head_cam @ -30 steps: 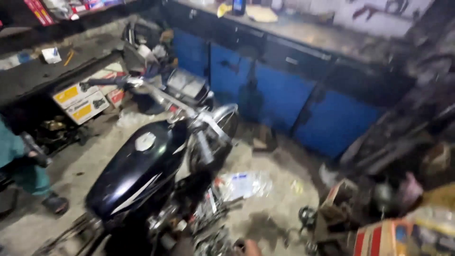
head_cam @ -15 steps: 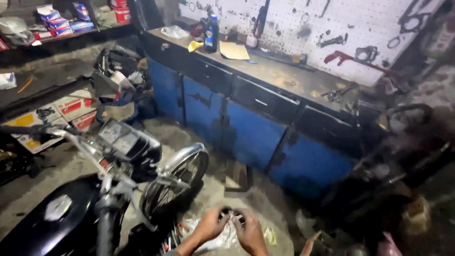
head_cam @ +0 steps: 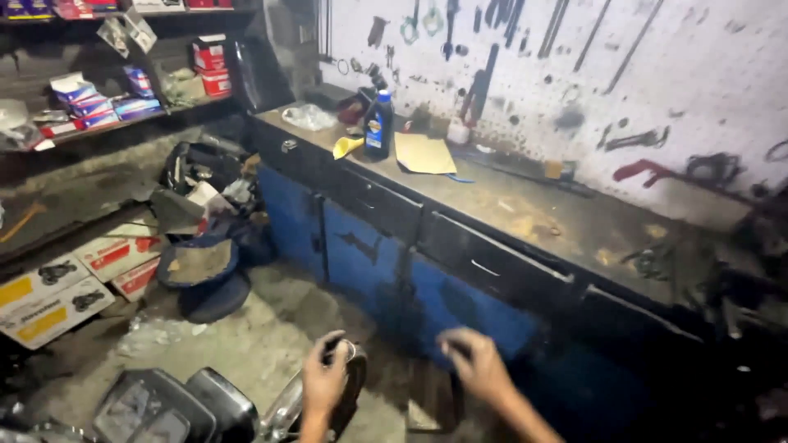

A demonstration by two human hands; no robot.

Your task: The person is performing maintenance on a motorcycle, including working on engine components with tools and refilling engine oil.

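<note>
My left hand is at the bottom centre, closed around a small dark round part with a shiny rim. My right hand is raised beside it with fingers loosely curled and blurred, nothing visible in it, in front of the blue workbench cabinet. Just below my left hand are the motorcycle's instrument cluster and front wheel.
A long dirty workbench top carries a blue bottle, a yellow funnel and a brown paper sheet. Tools hang on the white wall. Shelves with boxes and cartons on the floor stand at left.
The camera has tilted up and right, so the motorcycle has dropped to the bottom edge. My hands, together half a second ago, have separated; the right one has lifted away.
</note>
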